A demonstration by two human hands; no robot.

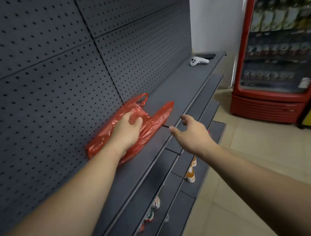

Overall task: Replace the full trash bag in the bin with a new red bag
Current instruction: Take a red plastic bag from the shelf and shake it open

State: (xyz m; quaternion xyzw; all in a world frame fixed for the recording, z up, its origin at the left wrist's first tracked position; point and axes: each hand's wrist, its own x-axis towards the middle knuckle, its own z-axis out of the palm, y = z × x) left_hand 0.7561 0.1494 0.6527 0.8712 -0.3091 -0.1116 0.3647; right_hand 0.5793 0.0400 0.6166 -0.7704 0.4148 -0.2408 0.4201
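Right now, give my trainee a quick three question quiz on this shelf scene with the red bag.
1. True or false: the left hand grips the red bag on the top shelf.
2. The right hand is: A) holding a bottle, B) open and holding nothing, C) on the cooler door.
3. Fill in: a white ____ lies farther along the shelf.

Key: 1 true; 2 B; 3 controller.

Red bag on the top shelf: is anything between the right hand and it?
Nothing visible. The right hand hovers open beside the red bag, with only bare shelf between them. The left hand already grips the bag's middle.
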